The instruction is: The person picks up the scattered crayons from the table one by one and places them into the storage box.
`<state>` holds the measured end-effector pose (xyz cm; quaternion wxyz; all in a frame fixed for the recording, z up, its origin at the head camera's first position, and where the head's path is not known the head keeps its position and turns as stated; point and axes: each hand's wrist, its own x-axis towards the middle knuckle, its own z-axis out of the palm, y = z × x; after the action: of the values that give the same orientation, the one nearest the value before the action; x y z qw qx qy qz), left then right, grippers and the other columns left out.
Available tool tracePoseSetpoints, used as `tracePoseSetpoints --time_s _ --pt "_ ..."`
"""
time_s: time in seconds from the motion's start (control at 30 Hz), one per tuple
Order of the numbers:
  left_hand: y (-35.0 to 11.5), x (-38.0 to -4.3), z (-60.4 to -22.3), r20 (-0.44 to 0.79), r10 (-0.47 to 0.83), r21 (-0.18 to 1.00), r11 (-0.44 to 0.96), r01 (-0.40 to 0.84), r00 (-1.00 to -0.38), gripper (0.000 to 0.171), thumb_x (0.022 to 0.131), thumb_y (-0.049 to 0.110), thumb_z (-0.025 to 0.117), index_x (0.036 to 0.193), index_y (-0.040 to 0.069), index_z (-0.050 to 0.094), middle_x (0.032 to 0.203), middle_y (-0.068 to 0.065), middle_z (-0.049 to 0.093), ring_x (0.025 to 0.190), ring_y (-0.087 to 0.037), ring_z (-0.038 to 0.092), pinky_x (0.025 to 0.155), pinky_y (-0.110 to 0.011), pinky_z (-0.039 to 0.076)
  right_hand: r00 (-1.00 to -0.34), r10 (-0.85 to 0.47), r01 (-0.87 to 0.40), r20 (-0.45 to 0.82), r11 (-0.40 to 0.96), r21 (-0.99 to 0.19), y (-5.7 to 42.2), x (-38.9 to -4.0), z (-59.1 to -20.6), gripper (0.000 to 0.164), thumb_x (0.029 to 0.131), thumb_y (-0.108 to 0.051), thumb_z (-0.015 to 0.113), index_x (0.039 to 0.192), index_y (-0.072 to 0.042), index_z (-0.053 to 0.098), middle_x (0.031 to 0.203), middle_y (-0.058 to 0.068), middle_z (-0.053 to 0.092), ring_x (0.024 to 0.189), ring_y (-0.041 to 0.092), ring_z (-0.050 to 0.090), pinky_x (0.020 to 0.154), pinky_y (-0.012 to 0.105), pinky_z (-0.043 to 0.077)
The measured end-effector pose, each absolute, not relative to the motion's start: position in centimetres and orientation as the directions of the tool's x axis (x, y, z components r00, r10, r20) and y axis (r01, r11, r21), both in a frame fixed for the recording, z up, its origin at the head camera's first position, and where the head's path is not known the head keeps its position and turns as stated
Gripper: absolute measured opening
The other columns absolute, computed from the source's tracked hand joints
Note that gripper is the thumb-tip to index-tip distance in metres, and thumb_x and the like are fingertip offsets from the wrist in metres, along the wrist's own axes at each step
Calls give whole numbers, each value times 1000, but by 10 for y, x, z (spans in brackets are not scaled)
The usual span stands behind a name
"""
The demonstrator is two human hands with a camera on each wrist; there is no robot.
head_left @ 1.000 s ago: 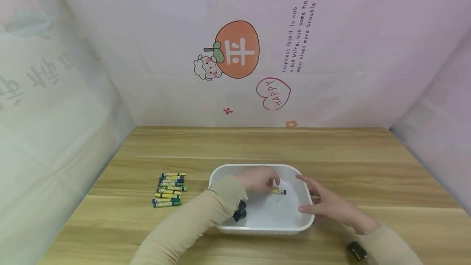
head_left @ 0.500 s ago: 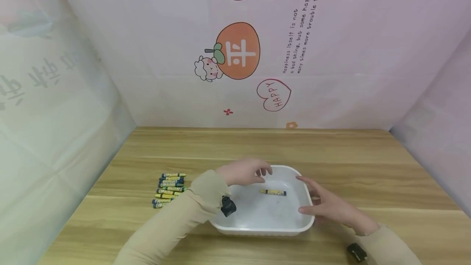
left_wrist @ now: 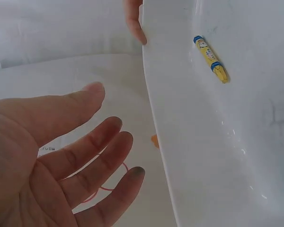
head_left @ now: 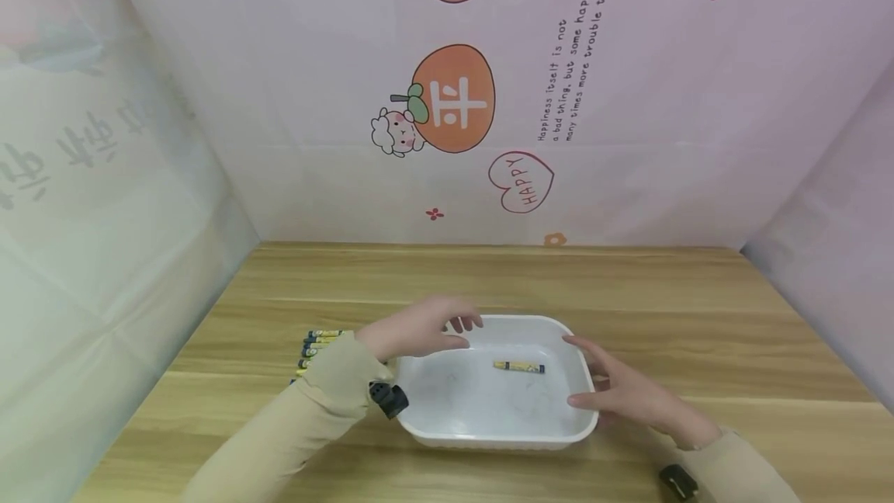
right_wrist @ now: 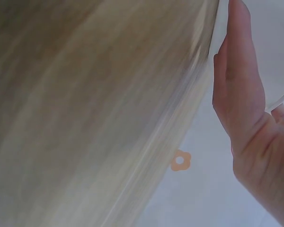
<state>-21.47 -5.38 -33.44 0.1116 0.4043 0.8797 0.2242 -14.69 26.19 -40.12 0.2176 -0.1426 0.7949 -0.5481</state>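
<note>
A white plastic basin (head_left: 482, 435) stands on the wooden table with one yellow crayon (head_left: 520, 367) lying on its floor. The crayon has a yellow tip and blue bands, seen closely in the left wrist view. My left hand (head_left: 422, 326) hovers over the basin's far left corner, fingers apart and bent a little, with nothing in it. My right hand (head_left: 625, 390) holds the basin's right end, thumb over the rim and the other fingers along the outer wall, as the right wrist view shows. Several crayons (head_left: 323, 334) lie in a column at the left, partly hidden by my left sleeve.
A patterned cloth wall (head_left: 628, 192) rises behind the table's back edge, with more cloth (head_left: 140, 200) on both sides. Black cameras (head_left: 388, 399) sit on my wrists. The wooden tabletop (head_left: 684, 293) stretches around the basin.
My left hand has come away from the crayon in the basin and moved left and up toward the far left corner. The right hand stays on the basin's right end.
</note>
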Motion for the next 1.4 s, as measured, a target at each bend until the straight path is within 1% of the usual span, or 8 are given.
tracePoseSetpoints --time_s 0.1,0.27,0.43,0.6,0.7,0.9,1.13,1.4 --pt "-69 -208 -334 -6 756 504 568 651 -654 30 90 13 64 119 8 61 114 -9 64 101 -17 60 89 -32 51 -866 -465 -6 -184 378 -926 262 -148 -402 89 85 -16 70 150 -9 9 130 45 34 106 37 58 67 40 58" --pt "-95 -201 -338 11 729 501 589 634 -685 31 89 13 65 119 8 60 112 -8 64 99 -16 60 85 -31 52 -869 -463 -32 -175 405 -914 262 -149 -402 89 85 -17 70 150 -7 10 128 45 36 109 43 56 71 38 57" --pt "-121 -201 -345 56 691 515 599 613 -721 34 87 13 68 120 7 59 109 -6 64 95 -14 60 81 -27 53 -868 -462 -17 -183 396 -918 263 -148 -402 89 85 -17 70 150 -8 9 129 44 35 108 40 57 71 39 57" --pt "-152 -201 -353 98 649 533 606 590 -755 37 86 21 70 121 12 60 107 -4 64 93 -12 60 79 -28 54 -868 -456 10 -197 380 -925 263 -146 -403 90 85 -16 70 150 -9 8 129 44 35 106 36 58 69 40 58" --pt "-171 -197 -357 112 634 523 617 588 -765 37 86 19 70 121 11 60 105 -5 63 91 -13 60 76 -28 55 -870 -450 12 -199 386 -922 263 -146 -403 91 85 -17 71 150 -9 8 129 45 35 107 38 58 68 40 58" --pt "-204 -186 -364 85 623 524 636 566 -778 34 85 8 69 117 2 60 104 -11 64 90 -21 62 74 -27 55 -875 -442 4 -197 402 -916 263 -148 -403 91 84 -17 71 150 -8 9 130 45 33 109 42 56 68 40 58" --pt "-222 -180 -376 67 619 522 647 556 -783 33 83 11 71 113 3 62 100 -6 66 86 -16 61 70 -25 53 -876 -438 7 -201 405 -914 264 -149 -400 91 84 -17 71 150 -9 9 130 45 33 111 42 54 70 39 58" --pt "-234 -173 -390 19 613 493 681 541 -790 29 83 9 70 110 3 62 99 -4 66 85 -14 61 72 -27 54 -869 -451 30 -205 364 -931 262 -147 -401 90 85 -15 70 150 -10 8 130 45 31 108 37 56 70 41 58"
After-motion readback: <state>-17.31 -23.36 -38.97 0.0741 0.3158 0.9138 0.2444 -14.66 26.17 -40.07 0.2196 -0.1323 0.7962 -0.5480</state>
